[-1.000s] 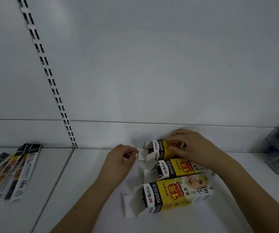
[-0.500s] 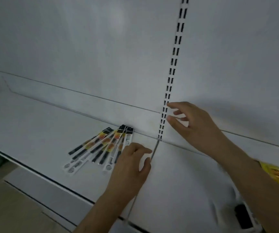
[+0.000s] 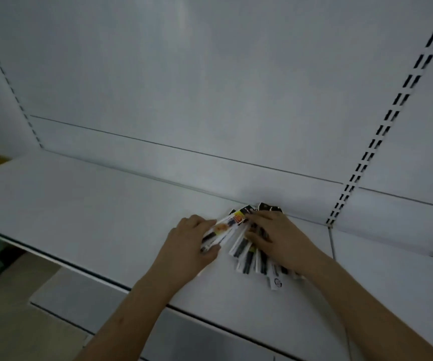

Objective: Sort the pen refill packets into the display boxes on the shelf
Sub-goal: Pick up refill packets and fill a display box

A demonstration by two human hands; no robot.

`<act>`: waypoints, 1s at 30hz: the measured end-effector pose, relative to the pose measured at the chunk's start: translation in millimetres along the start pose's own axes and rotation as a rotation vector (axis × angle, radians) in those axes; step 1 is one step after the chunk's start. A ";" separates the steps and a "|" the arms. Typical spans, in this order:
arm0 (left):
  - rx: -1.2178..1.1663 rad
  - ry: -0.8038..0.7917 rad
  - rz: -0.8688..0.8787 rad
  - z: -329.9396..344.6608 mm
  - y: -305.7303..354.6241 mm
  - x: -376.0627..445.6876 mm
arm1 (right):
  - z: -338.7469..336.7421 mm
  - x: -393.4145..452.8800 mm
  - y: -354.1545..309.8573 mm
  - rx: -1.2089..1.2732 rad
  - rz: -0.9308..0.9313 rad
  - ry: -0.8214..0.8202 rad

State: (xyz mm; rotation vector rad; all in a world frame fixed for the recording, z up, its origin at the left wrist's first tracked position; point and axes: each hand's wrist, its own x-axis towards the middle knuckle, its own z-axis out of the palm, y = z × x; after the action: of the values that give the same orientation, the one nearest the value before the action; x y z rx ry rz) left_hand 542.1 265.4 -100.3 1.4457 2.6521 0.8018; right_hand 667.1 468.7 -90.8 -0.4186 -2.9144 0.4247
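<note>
A few pen refill packets [image 3: 219,231] were gripped in the left hand [image 3: 189,246], thumb beneath and fingers curled over them, their far ends tilted up to the right. The right hand [image 3: 275,238] was laid flat, fingers spread, on the fanned pile of packets [image 3: 252,254] just to the right, pressing it onto the white shelf [image 3: 93,212]. The pile was spread close to the back panel [image 3: 210,87], left of a slotted upright [image 3: 382,131]. No display boxes could be made out.
</note>
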 end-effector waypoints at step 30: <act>-0.831 0.024 -0.190 -11.1 1.8 34.1 | -7.8 -2.2 -18.1 0.448 0.022 0.126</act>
State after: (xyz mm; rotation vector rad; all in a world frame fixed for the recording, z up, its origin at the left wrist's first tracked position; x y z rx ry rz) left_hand 521.2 288.4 -82.3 0.9373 1.9823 1.6146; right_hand 666.2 453.4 -78.2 -0.3906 -2.5878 0.9859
